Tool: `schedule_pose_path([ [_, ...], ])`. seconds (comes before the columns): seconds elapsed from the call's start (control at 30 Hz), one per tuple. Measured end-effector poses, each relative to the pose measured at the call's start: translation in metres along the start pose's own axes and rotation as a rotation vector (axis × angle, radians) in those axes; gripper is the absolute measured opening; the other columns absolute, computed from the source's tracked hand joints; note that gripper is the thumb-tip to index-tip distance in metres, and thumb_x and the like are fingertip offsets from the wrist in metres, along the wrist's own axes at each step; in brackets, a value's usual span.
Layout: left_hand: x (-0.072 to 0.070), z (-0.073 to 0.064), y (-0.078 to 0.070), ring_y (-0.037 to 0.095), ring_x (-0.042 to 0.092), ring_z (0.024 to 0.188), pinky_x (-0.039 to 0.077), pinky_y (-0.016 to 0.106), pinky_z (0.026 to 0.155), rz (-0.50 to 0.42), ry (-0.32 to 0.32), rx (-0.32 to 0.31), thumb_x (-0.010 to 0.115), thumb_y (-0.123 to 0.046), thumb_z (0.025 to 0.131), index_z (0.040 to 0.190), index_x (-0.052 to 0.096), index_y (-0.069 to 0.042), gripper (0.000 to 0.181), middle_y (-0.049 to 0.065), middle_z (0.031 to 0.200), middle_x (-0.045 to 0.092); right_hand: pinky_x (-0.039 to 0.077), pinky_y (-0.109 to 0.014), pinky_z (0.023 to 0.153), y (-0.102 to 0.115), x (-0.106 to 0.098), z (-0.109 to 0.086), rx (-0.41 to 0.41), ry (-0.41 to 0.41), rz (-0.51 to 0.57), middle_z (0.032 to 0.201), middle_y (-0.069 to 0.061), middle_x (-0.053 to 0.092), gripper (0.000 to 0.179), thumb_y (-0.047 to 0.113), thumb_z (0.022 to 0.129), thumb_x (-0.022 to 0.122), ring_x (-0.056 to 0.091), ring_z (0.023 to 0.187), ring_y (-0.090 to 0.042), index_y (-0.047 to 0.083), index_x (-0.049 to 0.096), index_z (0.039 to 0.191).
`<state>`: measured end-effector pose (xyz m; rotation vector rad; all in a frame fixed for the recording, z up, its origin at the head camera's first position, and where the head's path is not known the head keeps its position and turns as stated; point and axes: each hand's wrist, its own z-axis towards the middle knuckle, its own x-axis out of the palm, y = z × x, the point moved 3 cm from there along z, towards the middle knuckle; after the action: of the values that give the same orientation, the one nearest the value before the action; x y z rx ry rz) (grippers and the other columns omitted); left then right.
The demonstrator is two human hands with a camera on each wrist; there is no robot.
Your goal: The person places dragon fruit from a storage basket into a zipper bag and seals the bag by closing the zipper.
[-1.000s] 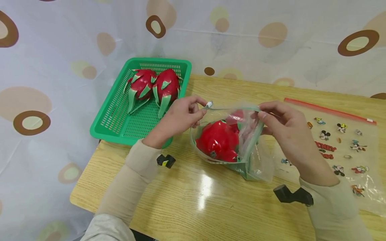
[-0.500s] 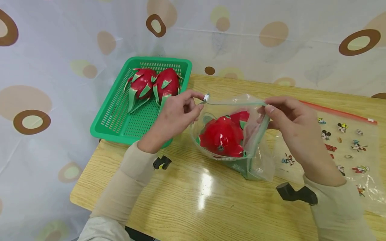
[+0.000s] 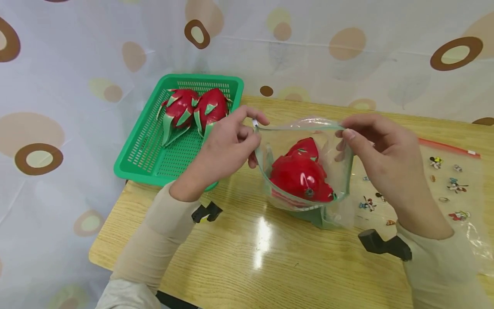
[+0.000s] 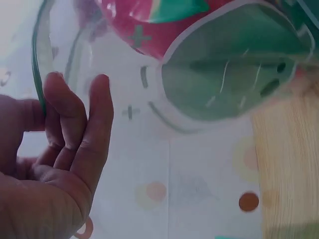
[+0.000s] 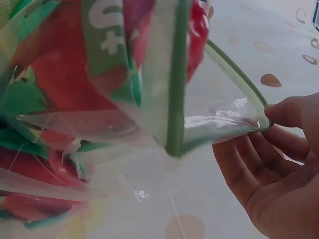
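A clear zip bag point(image 3: 339, 156) with a green rim stands on the table with its mouth spread wide. Inside lie red dragon fruits point(image 3: 301, 171) with green scales. My left hand point(image 3: 227, 148) pinches the left corner of the rim, close to the white slider point(image 3: 255, 123). At the opposite corner, my right hand point(image 3: 390, 163) holds the rim between thumb and fingers, as the right wrist view also shows along the green zip edge point(image 5: 177, 74). A green printed patch point(image 4: 224, 69) on the bag's side appears in the left wrist view.
A green basket point(image 3: 133, 174) with two dragon fruits point(image 3: 211, 105) stands at the back left of the wooden table point(image 3: 293, 262). To the right lies a flat clear bag point(image 3: 468, 189) with cartoon prints and a red slider strip point(image 3: 447, 146). A patterned sheet point(image 3: 308, 77) hangs behind.
The bag's mouth has been pulled wider, its rim rounder now. My right hand has moved right and slightly up, my left hand a little up; the fruit in the bag has shifted right.
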<state>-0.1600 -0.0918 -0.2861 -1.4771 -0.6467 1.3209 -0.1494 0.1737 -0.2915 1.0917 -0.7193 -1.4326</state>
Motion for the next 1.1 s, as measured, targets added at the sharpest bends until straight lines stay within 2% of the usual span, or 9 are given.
schedule_pose_path([
  [0.1,0.003,0.002,-0.003,0.029,0.066,0.057,0.058,0.037,0.063,-0.198,-0.03,-0.041,0.05,-0.005,0.099,0.117,0.051,-0.011,0.02,0.014,0.058,0.057,0.055,-0.013,0.07,-0.001,-0.002,-0.005,-0.027,0.022,-0.019,0.098,-0.004,0.069,0.022,-0.004,0.093,0.06,0.067,0.069,-0.011,-0.004,0.066,0.115],
  [0.23,0.008,0.004,-0.004,0.03,0.067,0.058,0.062,0.043,0.073,-0.378,-0.071,-0.07,0.051,-0.004,0.098,0.117,0.051,-0.009,0.02,0.014,0.061,0.062,0.055,-0.012,0.075,-0.001,-0.003,-0.016,-0.059,0.045,-0.117,0.101,-0.002,0.067,0.028,-0.008,0.091,0.061,0.067,0.079,-0.009,-0.005,0.064,0.119],
  [0.37,0.011,0.004,-0.003,0.027,0.066,0.057,0.061,0.044,0.078,-0.439,-0.107,-0.096,0.053,-0.005,0.099,0.118,0.051,-0.01,0.02,0.012,0.067,0.065,0.052,-0.008,0.082,-0.001,-0.007,-0.036,-0.052,0.046,-0.236,0.11,0.003,0.065,0.035,-0.011,0.088,0.064,0.065,0.093,-0.005,-0.003,0.061,0.123],
  [0.47,0.012,0.003,-0.004,0.025,0.066,0.057,0.061,0.042,0.078,-0.466,-0.127,-0.098,0.053,-0.005,0.099,0.119,0.05,-0.01,0.021,0.01,0.068,0.066,0.049,-0.006,0.084,-0.003,-0.012,-0.055,-0.014,0.058,-0.301,0.113,0.005,0.064,0.04,-0.012,0.086,0.066,0.063,0.098,-0.002,0.0,0.06,0.124],
  [0.63,0.012,0.004,-0.004,0.024,0.066,0.057,0.061,0.041,0.075,-0.513,-0.159,-0.079,0.053,-0.003,0.098,0.118,0.05,-0.009,0.021,0.009,0.065,0.065,0.048,-0.005,0.083,-0.01,-0.017,-0.081,0.051,0.175,-0.4,0.105,0.008,0.065,0.042,-0.007,0.082,0.074,0.063,0.092,0.002,0.015,0.064,0.117],
  [0.73,0.012,0.003,-0.003,0.023,0.067,0.058,0.062,0.041,0.074,-0.544,-0.174,-0.068,0.053,-0.003,0.098,0.118,0.049,-0.008,0.021,0.008,0.066,0.065,0.046,-0.007,0.077,-0.013,-0.016,-0.088,0.042,0.251,-0.483,0.099,0.017,0.066,0.043,0.002,0.079,0.081,0.063,0.086,0.004,0.028,0.064,0.11],
  [0.9,0.013,0.004,-0.001,0.022,0.067,0.058,0.062,0.04,0.074,-0.601,-0.176,-0.041,0.053,-0.003,0.098,0.119,0.048,-0.007,0.021,0.007,0.067,0.066,0.046,-0.011,0.071,-0.013,-0.009,-0.095,-0.11,0.33,-0.599,0.1,0.023,0.061,0.045,0.014,0.071,0.088,0.06,0.084,0.005,0.03,0.063,0.104],
  [1.0,0.014,0.004,0.0,0.022,0.067,0.058,0.062,0.039,0.074,-0.628,-0.177,-0.034,0.052,-0.003,0.099,0.12,0.047,-0.006,0.022,0.006,0.067,0.066,0.048,-0.011,0.071,-0.011,-0.003,-0.097,-0.243,0.329,-0.672,0.1,0.02,0.06,0.025,0.036,0.083,0.079,0.059,0.082,0.002,0.024,0.065,0.1],
  [1.1,0.015,0.005,0.002,0.021,0.067,0.059,0.062,0.039,0.075,-0.639,-0.177,-0.038,0.052,-0.004,0.1,0.12,0.046,-0.006,0.022,0.006,0.067,0.065,0.046,-0.012,0.061,-0.008,0.001,-0.096,-0.363,0.28,-0.705,0.093,0.015,0.062,0.034,0.05,0.097,0.056,0.058,0.074,0.0,0.018,0.067,0.092],
])
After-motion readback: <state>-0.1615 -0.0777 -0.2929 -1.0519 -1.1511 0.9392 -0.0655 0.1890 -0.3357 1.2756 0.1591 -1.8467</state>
